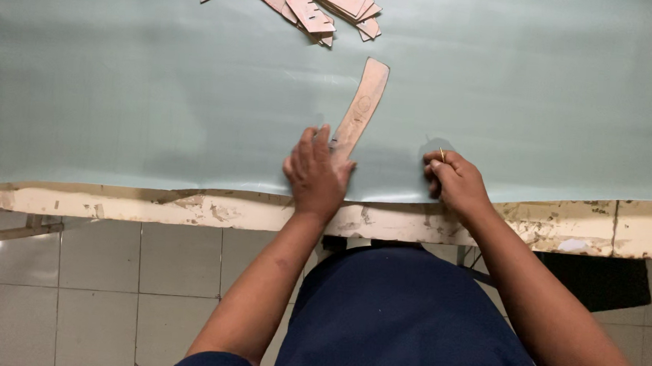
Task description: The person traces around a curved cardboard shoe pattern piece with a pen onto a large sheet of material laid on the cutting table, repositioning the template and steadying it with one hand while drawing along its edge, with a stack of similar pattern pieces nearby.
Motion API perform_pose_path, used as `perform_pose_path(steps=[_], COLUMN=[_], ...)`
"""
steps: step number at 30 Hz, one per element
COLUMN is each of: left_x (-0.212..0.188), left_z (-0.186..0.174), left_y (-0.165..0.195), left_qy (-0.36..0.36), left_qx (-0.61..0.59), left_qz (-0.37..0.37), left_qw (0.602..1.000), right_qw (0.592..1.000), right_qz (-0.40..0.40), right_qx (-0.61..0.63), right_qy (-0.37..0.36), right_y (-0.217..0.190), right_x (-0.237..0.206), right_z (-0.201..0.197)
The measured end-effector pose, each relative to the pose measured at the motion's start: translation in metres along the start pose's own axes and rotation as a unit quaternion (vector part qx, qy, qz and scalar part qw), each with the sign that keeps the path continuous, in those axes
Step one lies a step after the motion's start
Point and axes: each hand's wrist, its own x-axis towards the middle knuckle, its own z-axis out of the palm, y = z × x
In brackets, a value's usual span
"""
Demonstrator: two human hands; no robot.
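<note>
Head view, left hand point(316, 176) flat on curved template point(362, 104) (lower end hidden), right hand point(454, 180) clenched, contents unclear.

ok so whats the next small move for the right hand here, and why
Probably bring the right hand left to the curved cardboard template. The left hand already presses its near end flat on the pale green sheet, while the right rests apart from it, fingers curled on the sheet.

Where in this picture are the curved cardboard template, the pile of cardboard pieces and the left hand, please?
curved cardboard template point(362, 102): head view, middle of the strip.
pile of cardboard pieces point(310, 12): head view, a front piece.
left hand point(315, 176): head view, back of the hand.
</note>
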Motion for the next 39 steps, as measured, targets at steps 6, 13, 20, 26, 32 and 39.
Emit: perform_pose_path(steps=[6,13,20,26,32,39], left_x=[0.009,0.013,-0.010,-0.033,-0.043,-0.047], left_z=[-0.015,-0.038,-0.038,-0.034,-0.035,-0.038], left_y=[-0.010,0.011,0.028,0.021,0.004,-0.001], left_qy=[0.033,-0.008,-0.213,-0.091,0.002,0.072], left_qx=[-0.048,-0.247,-0.287,-0.120,0.008,0.012], left_qz=[-0.058,0.008,0.062,0.189,0.221,0.268], left_qw=[0.997,0.969,0.932,0.970,0.975,0.961], right_qw=[0.998,0.985,0.973,0.949,0.897,0.867], right_qz=[0.027,-0.008,-0.074,-0.139,-0.095,-0.119], right_qx=[-0.054,0.166,0.216,0.279,0.396,0.458], right_qy=[0.012,-0.046,-0.035,0.041,0.173,0.159], right_y=[0.001,0.002,0.005,0.011,0.017,0.034], right_x=[0.001,0.004,0.000,0.003,0.020,0.010], right_z=[-0.004,-0.016,-0.031,-0.050,-0.075,-0.071])
